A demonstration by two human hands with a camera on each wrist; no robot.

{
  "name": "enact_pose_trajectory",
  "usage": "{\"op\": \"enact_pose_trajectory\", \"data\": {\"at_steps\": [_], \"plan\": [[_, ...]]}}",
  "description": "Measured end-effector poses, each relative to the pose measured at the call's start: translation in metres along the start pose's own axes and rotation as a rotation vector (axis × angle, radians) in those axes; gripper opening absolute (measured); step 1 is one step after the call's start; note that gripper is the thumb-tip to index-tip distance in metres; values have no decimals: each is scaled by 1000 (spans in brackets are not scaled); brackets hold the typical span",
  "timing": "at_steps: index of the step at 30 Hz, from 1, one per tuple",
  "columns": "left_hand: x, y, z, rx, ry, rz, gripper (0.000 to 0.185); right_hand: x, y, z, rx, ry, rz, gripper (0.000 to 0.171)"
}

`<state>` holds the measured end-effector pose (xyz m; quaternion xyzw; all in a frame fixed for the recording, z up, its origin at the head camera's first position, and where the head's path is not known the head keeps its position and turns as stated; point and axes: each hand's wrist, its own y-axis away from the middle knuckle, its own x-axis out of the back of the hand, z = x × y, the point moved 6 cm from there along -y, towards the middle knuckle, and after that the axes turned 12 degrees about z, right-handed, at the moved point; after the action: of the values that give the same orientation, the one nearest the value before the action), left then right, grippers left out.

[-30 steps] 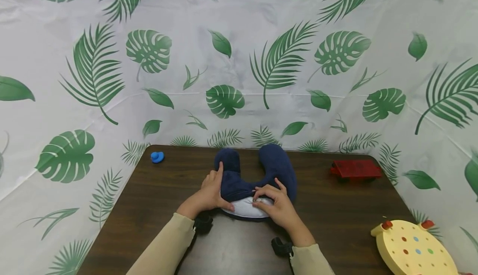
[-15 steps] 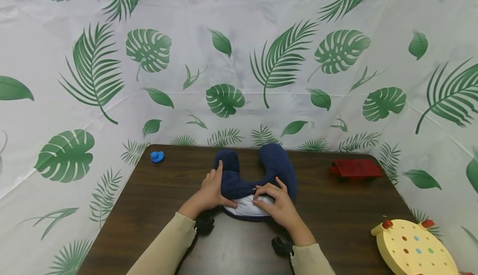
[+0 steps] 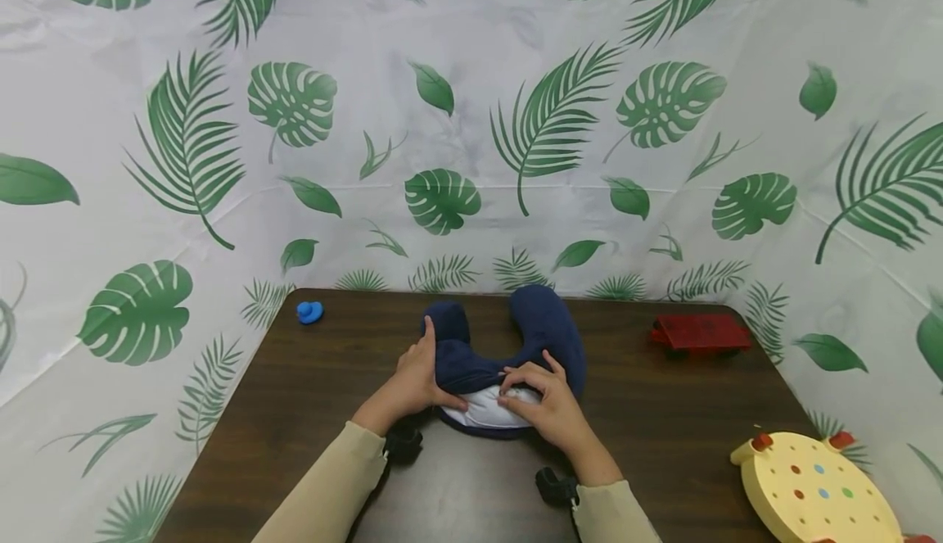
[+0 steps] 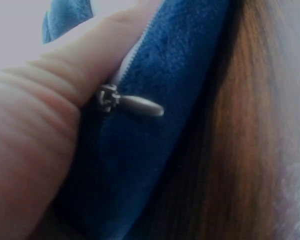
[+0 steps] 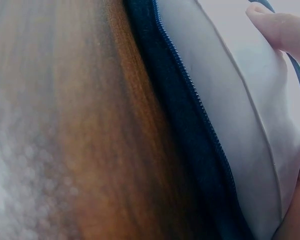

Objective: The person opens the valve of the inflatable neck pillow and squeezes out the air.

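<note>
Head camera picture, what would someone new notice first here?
Mid-table, a navy U-shaped neck pillow lies with its cover unzipped, white inner cushion bulging out. The left hand grips its near left side and the right hand pinches the opening. The zipper pull sits beside the left thumb.

Likely a staged recording booth, not a home: leaf-print backdrop sheet [image 3: 471, 117] draped around dark wooden counter [image 3: 663, 428], assorted toys scattered far and right.

A dark wooden bench [image 3: 309, 379] carries everything. On it lie a navy neck pillow [image 3: 541, 330], a small blue toy [image 3: 310, 312], a red block [image 3: 701, 333] and a yellow peg board [image 3: 810, 490].
</note>
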<state>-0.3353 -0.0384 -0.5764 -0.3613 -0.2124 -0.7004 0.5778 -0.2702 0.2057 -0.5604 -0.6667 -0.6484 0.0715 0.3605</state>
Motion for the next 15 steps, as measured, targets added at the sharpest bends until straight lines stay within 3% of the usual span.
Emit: {"op": "enact_pose_trajectory", "data": {"at_steps": [15], "plan": [[0, -1, 0, 26, 48, 22, 175, 1, 0, 0, 0, -10, 8, 19]]}}
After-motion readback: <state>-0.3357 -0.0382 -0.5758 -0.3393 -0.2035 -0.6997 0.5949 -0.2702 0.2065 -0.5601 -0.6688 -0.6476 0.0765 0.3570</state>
